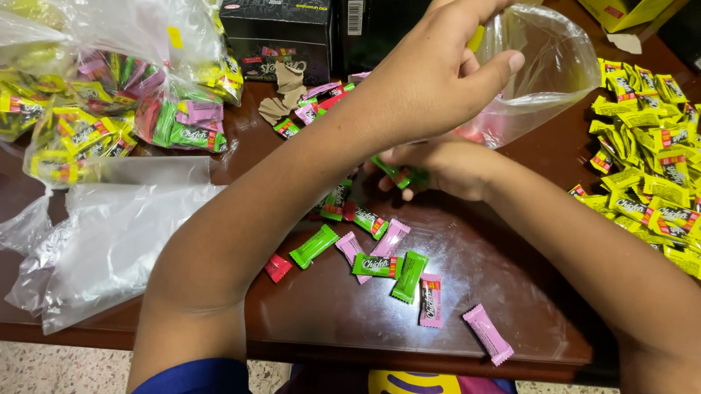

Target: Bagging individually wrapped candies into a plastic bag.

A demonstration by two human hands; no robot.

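Loose candies (379, 261) lie mid-table (518, 322); filled bags (94, 123) left; candy heap (667, 171) right; boxes (279, 20) behind.

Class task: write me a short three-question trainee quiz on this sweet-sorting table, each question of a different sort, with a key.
1. True or false: the left hand holds up a clear plastic bag.
2. What does the right hand grip? A) green sweets B) a cardboard box C) scissors
3. What colour is the large heap of sweets on the right of the table?

Key: 1 true; 2 A; 3 yellow.
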